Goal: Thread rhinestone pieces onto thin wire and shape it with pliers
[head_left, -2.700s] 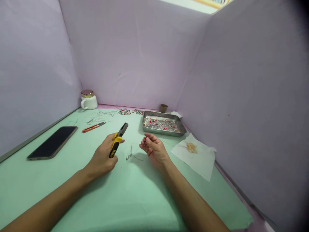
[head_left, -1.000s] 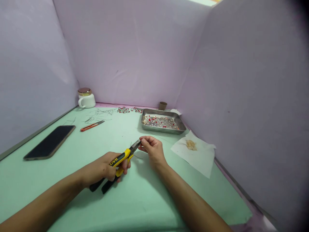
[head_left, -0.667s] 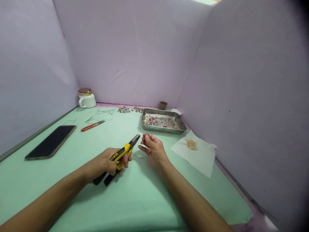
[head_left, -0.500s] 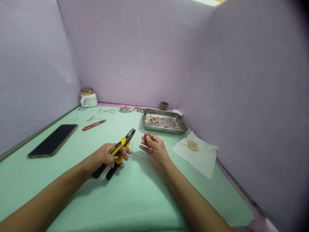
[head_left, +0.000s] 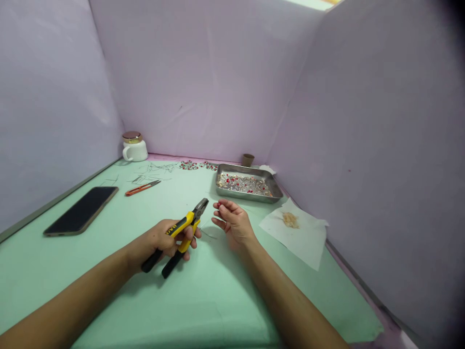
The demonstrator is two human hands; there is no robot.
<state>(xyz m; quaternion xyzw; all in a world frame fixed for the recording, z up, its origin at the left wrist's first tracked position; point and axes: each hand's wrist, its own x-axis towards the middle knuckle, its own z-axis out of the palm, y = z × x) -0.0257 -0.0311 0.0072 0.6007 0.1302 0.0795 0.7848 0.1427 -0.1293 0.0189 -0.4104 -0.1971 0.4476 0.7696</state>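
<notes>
My left hand (head_left: 170, 237) is wrapped round yellow-and-black pliers (head_left: 187, 219), whose metal jaws point up and to the right. Opposite the jaws, my right hand (head_left: 235, 220) pinches a small red bead (head_left: 218, 205) between thumb and fingertips. A short gap separates the bead from the plier tips. Thin wire pieces (head_left: 209, 234) lie on the green tabletop between the hands, partly hidden behind the left fingers. Beyond my right hand stands a metal tray (head_left: 250, 196) with many small clear, gold and red beads in it.
At left lie a dark phone (head_left: 83, 211) and orange thread snips (head_left: 143, 188). Behind them are loose wires (head_left: 158, 167) and a white lidded mug (head_left: 135, 150). Small red-and-silver pieces (head_left: 189, 165) and a brown cup (head_left: 247, 160) sit at the back. White paper (head_left: 308, 237) lies right.
My left hand has moved slightly right and down with the pliers, so their tips are closer to the right fingers. My right hand has barely moved and still pinches the red bead.
</notes>
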